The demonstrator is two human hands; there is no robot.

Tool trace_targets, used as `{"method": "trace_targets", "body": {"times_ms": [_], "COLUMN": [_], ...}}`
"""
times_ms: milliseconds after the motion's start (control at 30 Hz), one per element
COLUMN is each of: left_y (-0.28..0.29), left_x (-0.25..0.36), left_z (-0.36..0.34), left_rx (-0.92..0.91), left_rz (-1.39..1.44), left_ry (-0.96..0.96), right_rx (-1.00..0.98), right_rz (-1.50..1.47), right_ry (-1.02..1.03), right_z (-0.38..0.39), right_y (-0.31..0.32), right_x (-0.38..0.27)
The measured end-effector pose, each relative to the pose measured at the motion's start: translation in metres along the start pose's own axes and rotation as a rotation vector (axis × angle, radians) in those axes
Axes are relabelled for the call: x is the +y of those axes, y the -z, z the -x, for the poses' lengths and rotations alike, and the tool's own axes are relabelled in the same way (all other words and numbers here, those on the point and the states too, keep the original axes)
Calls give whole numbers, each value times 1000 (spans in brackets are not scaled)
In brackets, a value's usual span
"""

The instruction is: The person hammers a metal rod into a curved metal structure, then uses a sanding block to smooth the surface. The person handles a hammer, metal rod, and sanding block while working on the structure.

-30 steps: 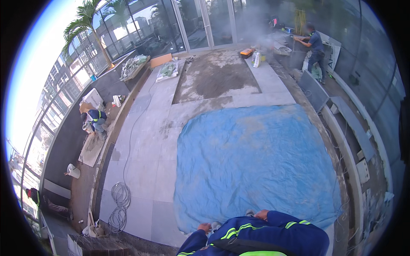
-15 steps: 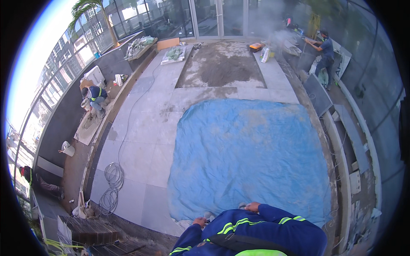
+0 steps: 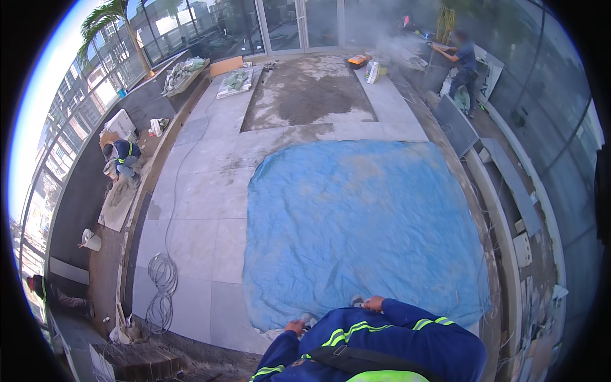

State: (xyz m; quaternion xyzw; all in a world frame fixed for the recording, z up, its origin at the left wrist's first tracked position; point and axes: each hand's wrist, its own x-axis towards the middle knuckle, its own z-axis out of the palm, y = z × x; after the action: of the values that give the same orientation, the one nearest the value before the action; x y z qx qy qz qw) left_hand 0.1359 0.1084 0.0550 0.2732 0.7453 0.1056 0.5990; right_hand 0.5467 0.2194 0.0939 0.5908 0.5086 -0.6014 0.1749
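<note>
On paving (image 3: 191, 239), blue sheet (image 3: 363, 223), stretching forward, squarish

Both bare hands are held low and apart. The left hand (image 3: 295, 327) is placed nearer the torso, the right hand (image 3: 373, 304) farther forward; the right arm (image 3: 423, 321), sleeved in navy, is bent outward. Finger grip cannot be made out.

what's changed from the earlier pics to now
Only the view has clearly shifted: the scene sits higher and further left than at first. The left hand and right hand stay by the tarp, grip unclear. Tarp, cable and bucket look unmoved.
</note>
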Motion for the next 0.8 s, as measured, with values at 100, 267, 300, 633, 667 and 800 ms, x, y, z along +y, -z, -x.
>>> {"method": "trace_targets", "body": {"times_ms": [100, 267, 300, 633, 667, 800], "left_y": [2, 5, 5, 9, 10, 11], "left_x": [5, 10, 11, 24, 23, 14], "left_z": [-6, -18, -20, -19, -20, -27], "left_rx": [-18, -42, -52, -50, -63, -82], "left_rz": [17, 49, 53, 27, 49, 86], "left_ry": [46, 11, -1, 31, -5, 2], "right_rx": [23, 65, 49, 38, 48, 22], "right_rz": [-31, -116, -130, -153, -139, -133], "right_ry": [-2, -46, -13, -22, -65, -28], "right_z": [7, 14, 14, -7, -8, -8], "right_y": [-2, -4, -4, -9, -10, -11], "right_x": [-1, -1, 0, 13, 13, 12]}}
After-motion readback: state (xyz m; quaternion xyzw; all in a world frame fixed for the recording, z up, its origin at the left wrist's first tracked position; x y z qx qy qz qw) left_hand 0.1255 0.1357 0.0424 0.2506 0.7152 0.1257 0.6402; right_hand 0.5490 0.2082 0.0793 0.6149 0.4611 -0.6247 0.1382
